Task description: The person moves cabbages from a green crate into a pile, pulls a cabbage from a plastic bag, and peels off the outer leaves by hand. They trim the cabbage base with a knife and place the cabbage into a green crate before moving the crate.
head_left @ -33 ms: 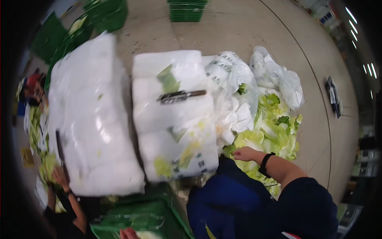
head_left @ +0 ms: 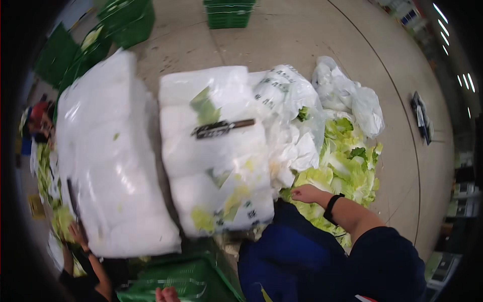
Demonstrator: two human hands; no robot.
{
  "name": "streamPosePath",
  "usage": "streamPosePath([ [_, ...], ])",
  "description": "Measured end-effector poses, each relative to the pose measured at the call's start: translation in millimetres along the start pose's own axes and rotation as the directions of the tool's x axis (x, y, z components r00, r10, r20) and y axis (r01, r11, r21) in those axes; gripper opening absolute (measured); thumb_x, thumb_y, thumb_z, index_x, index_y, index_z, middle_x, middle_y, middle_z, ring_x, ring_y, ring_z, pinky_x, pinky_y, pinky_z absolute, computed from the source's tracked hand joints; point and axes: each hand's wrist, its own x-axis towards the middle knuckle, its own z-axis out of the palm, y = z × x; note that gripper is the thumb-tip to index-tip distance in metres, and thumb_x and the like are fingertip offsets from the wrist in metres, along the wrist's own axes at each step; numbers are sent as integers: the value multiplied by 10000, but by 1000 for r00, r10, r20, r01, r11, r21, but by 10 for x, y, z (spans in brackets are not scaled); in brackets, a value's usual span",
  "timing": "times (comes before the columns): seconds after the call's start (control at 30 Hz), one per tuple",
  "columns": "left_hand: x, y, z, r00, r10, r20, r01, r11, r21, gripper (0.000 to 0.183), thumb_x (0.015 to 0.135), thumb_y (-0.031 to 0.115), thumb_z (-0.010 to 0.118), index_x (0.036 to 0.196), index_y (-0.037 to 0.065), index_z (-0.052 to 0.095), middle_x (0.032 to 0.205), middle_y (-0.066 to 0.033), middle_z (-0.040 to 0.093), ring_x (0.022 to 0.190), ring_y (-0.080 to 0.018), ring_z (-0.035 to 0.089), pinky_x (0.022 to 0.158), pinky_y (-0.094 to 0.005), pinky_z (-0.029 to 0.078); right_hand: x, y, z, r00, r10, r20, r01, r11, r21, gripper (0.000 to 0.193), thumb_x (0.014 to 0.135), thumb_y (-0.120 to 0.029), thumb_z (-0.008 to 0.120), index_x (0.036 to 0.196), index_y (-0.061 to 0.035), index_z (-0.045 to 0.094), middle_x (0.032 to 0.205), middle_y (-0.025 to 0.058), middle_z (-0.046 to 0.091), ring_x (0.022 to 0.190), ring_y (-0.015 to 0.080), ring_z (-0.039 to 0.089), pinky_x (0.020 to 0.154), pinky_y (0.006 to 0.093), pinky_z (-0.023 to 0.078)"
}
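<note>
My right hand (head_left: 305, 193) is closed in a loose fist above a heap of loose cabbage leaves (head_left: 347, 166), beside my knee in dark blue cloth. A dark band circles that wrist. The inner side of its fingers is hidden. Of my left hand (head_left: 167, 294) only a few fingertips show at the lower edge, over a green crate (head_left: 201, 274); the rest is out of view. In front of me lies a white plastic-wrapped bundle (head_left: 211, 156), bearing a knife-like tool (head_left: 221, 128) with a brown handle and a few leaf scraps.
A second white bundle (head_left: 108, 161) lies to the left. Beyond it, a co-worker's hand (head_left: 76, 234) is near a dark blade-like strip and more leaves. Crumpled clear bags (head_left: 294, 100) sit right of the middle bundle. Green crates (head_left: 128, 20) stand on the floor behind.
The view has shifted slightly. My left fingertips sit a little further right, and the pale thing beside them in the crate has mostly left view. My right hand looks the same.
</note>
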Motion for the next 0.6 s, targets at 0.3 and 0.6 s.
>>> streamPosePath([
  [0.3,-689,-368,4868,228,-124,966,-55,989,140,559,816,89,652,1301,0,389,1129,-136,549,1037,-182,544,857,-282,456,2110,1609,-1334,719,446,-533,-35,789,613,401,794,-388,623,1013,-53,645,869,177,654,832,302,627,765,372,476],
  [0.6,-549,-1246,7784,452,316,834,-861,400,314,440,814,288,618,1111,-20,515,1038,-178,562,962,-307,545,808,-410,443,2565,2931,-1815,233,313,-921,-460,870,179,370,774,-297,667,1023,-33,595,884,128,646,808,276,607,734,354,471],
])
